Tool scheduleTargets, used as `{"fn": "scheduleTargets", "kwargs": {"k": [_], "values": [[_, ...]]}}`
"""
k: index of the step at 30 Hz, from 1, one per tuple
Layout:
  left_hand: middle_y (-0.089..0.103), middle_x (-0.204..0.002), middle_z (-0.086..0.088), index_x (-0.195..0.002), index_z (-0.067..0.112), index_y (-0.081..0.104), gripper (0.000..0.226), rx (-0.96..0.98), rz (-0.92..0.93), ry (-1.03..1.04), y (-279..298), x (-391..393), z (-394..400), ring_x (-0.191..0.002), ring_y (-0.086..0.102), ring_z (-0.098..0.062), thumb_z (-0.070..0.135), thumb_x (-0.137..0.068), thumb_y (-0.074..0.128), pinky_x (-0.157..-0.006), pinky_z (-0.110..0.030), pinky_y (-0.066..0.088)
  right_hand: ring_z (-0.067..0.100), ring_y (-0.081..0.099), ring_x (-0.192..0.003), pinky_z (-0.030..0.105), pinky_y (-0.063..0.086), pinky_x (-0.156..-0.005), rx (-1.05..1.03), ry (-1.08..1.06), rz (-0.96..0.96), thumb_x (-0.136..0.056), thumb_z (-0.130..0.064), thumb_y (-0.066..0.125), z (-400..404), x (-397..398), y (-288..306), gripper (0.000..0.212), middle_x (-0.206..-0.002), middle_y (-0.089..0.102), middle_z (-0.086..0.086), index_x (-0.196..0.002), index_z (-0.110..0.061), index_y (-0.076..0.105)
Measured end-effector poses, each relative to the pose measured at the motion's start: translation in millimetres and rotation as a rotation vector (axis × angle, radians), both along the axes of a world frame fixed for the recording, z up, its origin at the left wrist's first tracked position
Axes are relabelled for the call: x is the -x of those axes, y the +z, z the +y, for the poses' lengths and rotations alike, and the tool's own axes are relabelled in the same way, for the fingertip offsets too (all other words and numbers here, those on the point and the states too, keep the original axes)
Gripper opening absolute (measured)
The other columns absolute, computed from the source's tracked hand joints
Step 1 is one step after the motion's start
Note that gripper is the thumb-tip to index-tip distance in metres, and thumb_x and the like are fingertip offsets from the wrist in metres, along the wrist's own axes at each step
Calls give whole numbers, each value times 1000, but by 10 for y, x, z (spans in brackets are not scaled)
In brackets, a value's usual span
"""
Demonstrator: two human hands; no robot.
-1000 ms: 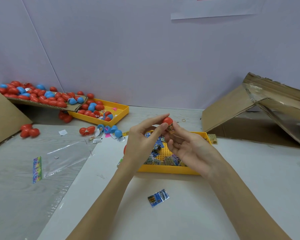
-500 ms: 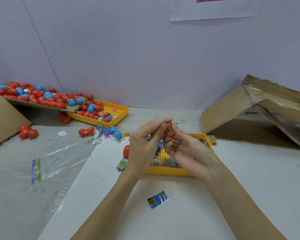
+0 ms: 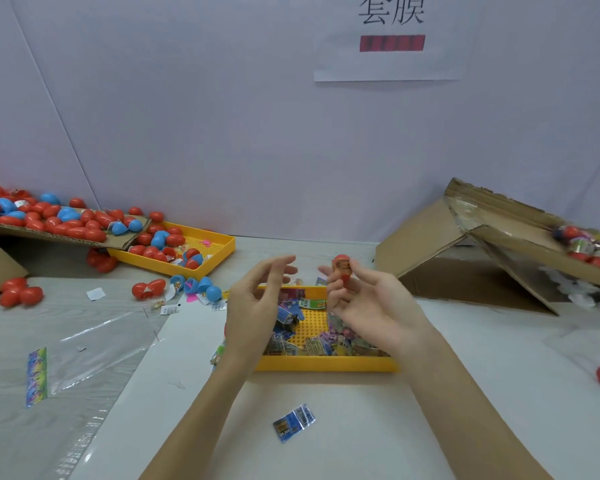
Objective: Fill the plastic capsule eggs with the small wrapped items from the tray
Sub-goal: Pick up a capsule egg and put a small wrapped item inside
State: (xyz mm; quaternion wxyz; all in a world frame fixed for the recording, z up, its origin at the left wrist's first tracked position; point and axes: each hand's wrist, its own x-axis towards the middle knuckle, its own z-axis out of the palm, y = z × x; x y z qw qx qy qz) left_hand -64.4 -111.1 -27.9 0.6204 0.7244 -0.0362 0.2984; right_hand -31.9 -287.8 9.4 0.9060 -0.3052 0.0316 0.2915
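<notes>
The right hand (image 3: 368, 299) has its grip clamped on a red plastic capsule egg (image 3: 342, 268) with a wrapped item showing at its top, above the yellow plastic tray (image 3: 326, 364) of small wrapped packets (image 3: 326, 342). At nine o'clock of the egg, the left hand (image 3: 253, 303) hovers, fingers apart and empty.

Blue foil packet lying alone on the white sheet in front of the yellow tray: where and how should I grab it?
The small blue foil-wrapped packet lies flat and apart from everything, tilted. Come straight down from above and pinch its two long edges, probably sliding a fingertip under one, since it looks too thin to grip otherwise.
</notes>
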Motion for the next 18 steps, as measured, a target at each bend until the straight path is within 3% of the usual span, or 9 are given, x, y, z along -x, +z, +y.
{"fn": "scheduleTargets", "kwargs": {"k": [2,5,8,13,15,18], "values": [[75,-98,9,-111,20,75,38,17,31,35,12,-4,19,-97,69,-10,43,-101,47,-82,-41,62,15,53,-73,23,44,-69,-249,-114,-21,-102,-21,53,-215,-193,209,50,-86,59,10,-138,14,50],[75,-96,9,-105,17,76,42,14,51,59,30,-8,15,-94,69,-9,46,-99,47,-81,-41,62,18,56,-75,23,47,-68,-334,-431,-180,-104,-51,46,-505,-488,515,70,-96,60,14,-135,11,51],[75,-93,11,-102,17,76,41,2,51,75,49,-2,17,-94,68,-9,46,-97,48,-78,-35,62,16,54,-73,24,48,-63,1,-503,-307,-103,-58,41,-508,-549,519,72,-94,59,11,-128,7,59],[74,-89,12,-98,20,76,34,-31,77,99,40,-38,81,-91,67,-4,43,-99,51,-70,-13,55,10,56,-63,19,49,-56,513,-144,-546,-103,-34,51,-99,-225,-152,42,-74,63,3,-108,1,74],[73,-91,11,-100,19,75,27,-159,100,141,5,-57,135,-90,66,-4,35,-103,53,-69,-9,50,12,55,-59,20,46,-52,702,-41,-661,-105,-31,52,36,-111,-354,37,-71,63,4,-103,-4,77],[70,-100,6,-105,17,73,18,-364,173,234,-96,-98,205,-95,63,-10,23,-103,57,-76,-16,50,14,56,-56,21,46,-50,923,40,-799,-105,-32,53,111,-57,-437,33,-70,66,5,-98,-12,78]]}}
